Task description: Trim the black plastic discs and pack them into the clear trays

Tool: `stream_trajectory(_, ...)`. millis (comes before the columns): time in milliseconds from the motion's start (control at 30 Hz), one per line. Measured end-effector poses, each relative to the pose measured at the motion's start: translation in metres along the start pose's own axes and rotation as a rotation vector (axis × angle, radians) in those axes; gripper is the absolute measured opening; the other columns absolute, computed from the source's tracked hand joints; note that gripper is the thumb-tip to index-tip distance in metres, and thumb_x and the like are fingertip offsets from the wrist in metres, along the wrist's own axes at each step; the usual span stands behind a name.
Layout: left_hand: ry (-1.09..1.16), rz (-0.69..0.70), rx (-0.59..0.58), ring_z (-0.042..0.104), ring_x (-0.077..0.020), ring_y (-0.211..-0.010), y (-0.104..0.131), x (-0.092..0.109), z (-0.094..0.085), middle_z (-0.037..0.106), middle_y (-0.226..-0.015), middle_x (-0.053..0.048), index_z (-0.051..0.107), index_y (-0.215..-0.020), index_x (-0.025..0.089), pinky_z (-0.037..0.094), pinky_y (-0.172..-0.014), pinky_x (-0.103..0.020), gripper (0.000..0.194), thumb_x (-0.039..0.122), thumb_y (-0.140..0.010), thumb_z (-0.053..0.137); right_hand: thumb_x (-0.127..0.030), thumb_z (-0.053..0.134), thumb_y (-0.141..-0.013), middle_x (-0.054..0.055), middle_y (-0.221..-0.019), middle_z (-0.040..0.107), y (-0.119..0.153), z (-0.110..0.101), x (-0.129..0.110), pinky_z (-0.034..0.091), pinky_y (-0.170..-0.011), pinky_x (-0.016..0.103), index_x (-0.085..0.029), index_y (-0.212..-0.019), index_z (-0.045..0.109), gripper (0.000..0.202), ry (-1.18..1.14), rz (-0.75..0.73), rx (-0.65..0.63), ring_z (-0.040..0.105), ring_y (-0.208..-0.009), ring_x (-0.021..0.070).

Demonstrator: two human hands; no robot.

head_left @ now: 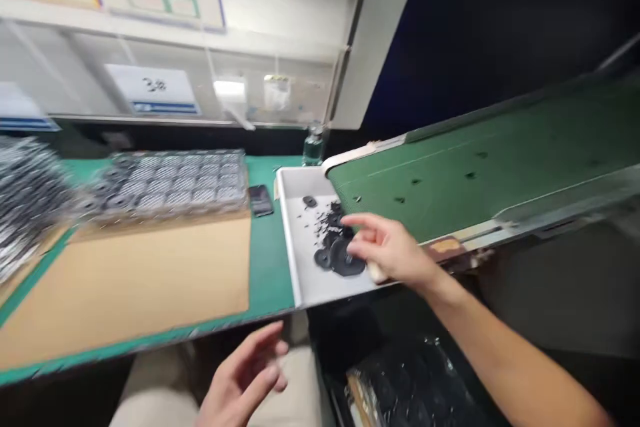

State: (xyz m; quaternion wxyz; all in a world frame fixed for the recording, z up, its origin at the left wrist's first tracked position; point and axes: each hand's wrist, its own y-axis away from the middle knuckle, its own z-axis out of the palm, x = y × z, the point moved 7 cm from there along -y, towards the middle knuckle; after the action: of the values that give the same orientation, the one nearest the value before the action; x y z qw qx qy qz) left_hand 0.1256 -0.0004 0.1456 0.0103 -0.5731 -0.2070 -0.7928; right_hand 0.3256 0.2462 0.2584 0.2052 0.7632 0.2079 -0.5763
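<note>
Right hand (387, 250) over front right corner of white rectangular tray (315, 285), thumb and forefinger apart, by large black round disc (343, 261) lying inside. Left hand (245, 373) off front edge of green-topped bench (270, 270), fingers apart.

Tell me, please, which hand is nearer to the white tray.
Right: the right hand is over the right side of the white tray; the left hand is apart from it, lower and further left.

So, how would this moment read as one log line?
right hand: over white tray, near black discs | left hand: away from tray, nothing visibly held | green belt: small dark pieces on it
</note>
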Motion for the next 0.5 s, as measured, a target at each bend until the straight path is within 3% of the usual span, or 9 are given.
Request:
stream_trajectory(67,0.046,0.052,-0.102,0.068,-0.0154,-0.077,0.016,0.008,0.000,0.074,-0.123,-0.011,0.071,-0.139,0.032,0.059,-0.077,-0.031,0.059,0.043,-0.082,0.086,-0.038,0.084,-0.082,-0.007,-0.065,0.054,0.040,0.100,0.028,0.037,-0.049,0.019,-0.019,-0.131,0.066,0.056,-0.232,0.088,-0.243,0.046,-0.052,0.0086)
stream_trajectory(100,0.074,0.059,-0.134,0.068,-0.0152,-0.079,0.024,0.008,-0.004,0.072,-0.128,-0.011,0.067,-0.143,0.034,0.059,-0.077,-0.029,0.064,0.039,-0.082,0.087,-0.039,0.085,-0.082,-0.008,-0.065,0.053,0.058,0.140,0.041,0.037,-0.049,0.019,-0.019,-0.131,0.065,0.056,-0.326,0.138,-0.309,0.045,-0.052,0.0080)
stream_trajectory(200,0.129,0.029,-0.136,0.070,-0.0197,-0.099,0.046,-0.011,-0.031,0.067,-0.141,-0.010,0.069,-0.141,0.037,0.060,-0.084,-0.028,0.065,0.030,-0.080,0.090,-0.043,0.086,-0.082,-0.008,-0.065,0.056,0.097,0.225,0.077,0.040,-0.049,0.019,-0.018,-0.128,0.064,0.057,-0.528,0.262,-0.366,0.050,-0.052,0.0091)
stream_trajectory(333,0.229,-0.038,-0.083,0.072,-0.0247,-0.108,0.079,-0.049,-0.071,0.062,-0.151,-0.010,0.068,-0.142,0.038,0.061,-0.085,-0.028,0.069,0.035,-0.077,0.093,-0.048,0.089,-0.080,-0.006,-0.067,0.060,0.125,0.284,0.107,0.049,-0.054,0.023,-0.018,-0.124,0.062,0.060,-0.634,0.367,-0.377,0.061,-0.059,0.0140)
stream_trajectory(500,0.310,-0.074,0.006,0.067,-0.0322,-0.126,0.105,-0.081,-0.110,0.068,-0.146,-0.011,0.071,-0.138,0.035,0.060,-0.098,-0.035,0.071,0.036,-0.072,0.096,-0.050,0.087,-0.083,-0.004,-0.067,0.060,0.135,0.318,0.116,0.051,-0.059,0.023,-0.018,-0.120,0.067,0.052,-0.550,0.346,-0.351,0.060,-0.064,0.0136)
